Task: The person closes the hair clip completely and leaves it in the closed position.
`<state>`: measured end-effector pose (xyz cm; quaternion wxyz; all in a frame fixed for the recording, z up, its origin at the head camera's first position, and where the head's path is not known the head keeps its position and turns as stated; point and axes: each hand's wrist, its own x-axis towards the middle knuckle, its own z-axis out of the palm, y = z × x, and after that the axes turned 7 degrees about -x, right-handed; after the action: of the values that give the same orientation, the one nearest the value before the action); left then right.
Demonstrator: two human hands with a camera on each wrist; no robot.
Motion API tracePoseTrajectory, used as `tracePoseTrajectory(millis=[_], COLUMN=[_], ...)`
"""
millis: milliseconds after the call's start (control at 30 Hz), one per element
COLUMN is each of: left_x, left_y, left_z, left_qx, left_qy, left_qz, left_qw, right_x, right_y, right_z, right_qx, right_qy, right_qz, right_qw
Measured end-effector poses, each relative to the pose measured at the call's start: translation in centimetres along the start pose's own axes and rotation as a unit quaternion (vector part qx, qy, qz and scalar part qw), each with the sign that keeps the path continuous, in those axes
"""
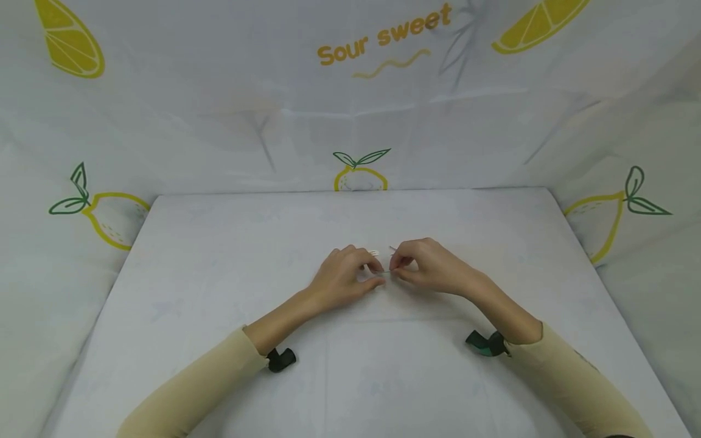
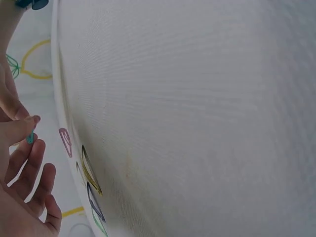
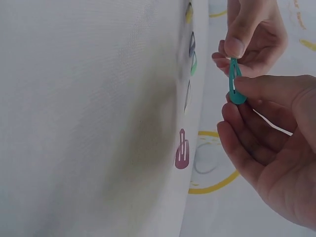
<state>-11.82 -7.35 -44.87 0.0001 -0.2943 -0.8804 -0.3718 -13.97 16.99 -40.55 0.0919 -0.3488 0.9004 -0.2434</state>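
1. Lemon-printed cloth [image 1: 219, 91] backs the white table [image 1: 219, 243].
2. Well short of its far edge, left hand [image 1: 342, 280] and right hand [image 1: 435, 267] pinch opposite ends of a teal clip [image 3: 237, 98], seemingly for steadiness.
3. Pink clip [image 3: 182, 161] lies nearby, probably for easy reach.

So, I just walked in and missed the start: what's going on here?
Someone's left hand pinches the narrow end of a teal hair clip, while the right hand holds its wide end. They hold it above the white table, where a pink clip and several other clips lie.
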Motion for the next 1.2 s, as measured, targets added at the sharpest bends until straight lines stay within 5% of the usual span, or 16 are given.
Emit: tracePoseTrajectory(millis=[300,800,1200], left_x=[-0.3,-0.3,-0.3], left_y=[0.0,-0.1,-0.3], left_z=[-0.5,-1.5,-1.8], left_qx=[-0.017,-0.071,-0.067], left_qy=[0.021,0.039,0.043], left_qz=[0.013,0.01,0.005], left_qw=[0.9995,0.9967,0.9968], right_x=[-0.1,0.0,0.2], right_y=[0.0,-0.1,-0.2], right_z=[0.0,0.2,0.5], right_qx=[0.005,0.046,0.059], right_qy=[0.031,0.023,0.034], right_qz=[-0.033,-0.001,-0.003], right_qw=[0.9989,0.9987,0.9976])
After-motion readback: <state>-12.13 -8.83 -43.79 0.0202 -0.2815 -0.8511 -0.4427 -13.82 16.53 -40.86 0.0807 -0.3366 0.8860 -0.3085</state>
